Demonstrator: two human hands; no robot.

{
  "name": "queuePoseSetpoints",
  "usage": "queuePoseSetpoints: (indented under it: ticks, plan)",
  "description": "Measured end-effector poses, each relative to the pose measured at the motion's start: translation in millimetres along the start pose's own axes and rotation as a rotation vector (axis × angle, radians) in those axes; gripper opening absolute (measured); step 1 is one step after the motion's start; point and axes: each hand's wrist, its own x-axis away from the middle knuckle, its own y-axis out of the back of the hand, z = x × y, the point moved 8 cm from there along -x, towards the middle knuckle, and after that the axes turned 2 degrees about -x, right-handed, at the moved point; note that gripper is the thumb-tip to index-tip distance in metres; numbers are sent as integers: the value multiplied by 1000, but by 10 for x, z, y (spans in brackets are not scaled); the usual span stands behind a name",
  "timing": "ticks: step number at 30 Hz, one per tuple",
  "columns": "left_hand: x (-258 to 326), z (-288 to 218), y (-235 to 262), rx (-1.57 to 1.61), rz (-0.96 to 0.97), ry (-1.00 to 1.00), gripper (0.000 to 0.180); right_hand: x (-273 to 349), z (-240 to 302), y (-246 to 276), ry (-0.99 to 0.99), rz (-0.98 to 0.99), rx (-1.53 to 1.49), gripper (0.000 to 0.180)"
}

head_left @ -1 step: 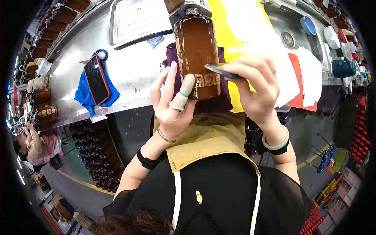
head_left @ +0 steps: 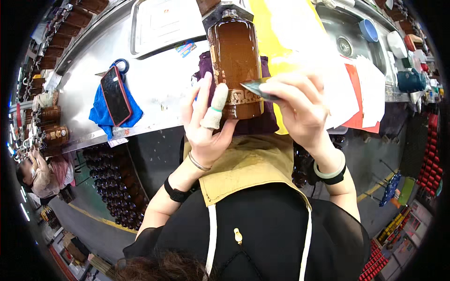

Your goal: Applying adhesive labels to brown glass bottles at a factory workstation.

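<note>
A brown glass bottle [head_left: 236, 54] lies with its neck pointing away from me and its base towards me. A gold patterned band [head_left: 243, 97] runs round its lower part. My left hand [head_left: 204, 119] bears on the near left of the bottle; one finger wears a pale cloth finger cot [head_left: 216, 107], its tip against the glass, and the thumb is by the base. Other fingers stretch out along the side. In my right hand [head_left: 302, 100] a dark pointed blade [head_left: 260, 87] is pinched, its tip over the bottle just above the band. A dark purple cloth [head_left: 268, 110] lies under the bottle.
A metal block [head_left: 215, 16] stands by the bottle's neck. Left lie a phone [head_left: 116, 96] on a blue cloth [head_left: 99, 112], scissors [head_left: 123, 65] and a white tray [head_left: 164, 25]. Right are yellow sheeting [head_left: 269, 28], papers [head_left: 370, 89] and a sink [head_left: 337, 28]. Another person [head_left: 40, 175] is far left.
My right hand and the blade have shifted slightly left and down, the tip further over the bottle. My left hand's fingers have moved a little; the bottle stays in place.
</note>
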Motion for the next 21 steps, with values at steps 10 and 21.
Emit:
queuePoseSetpoints:
  ticks: [10, 21]
  plan:
    - [-91, 83, -87, 183, 55, 49, 83, 46, 125, -31, 158, -43, 0, 35]
    - [-26, 203, -169, 251, 120, 60, 80, 145, 229, -156, 214, 3, 23, 29]
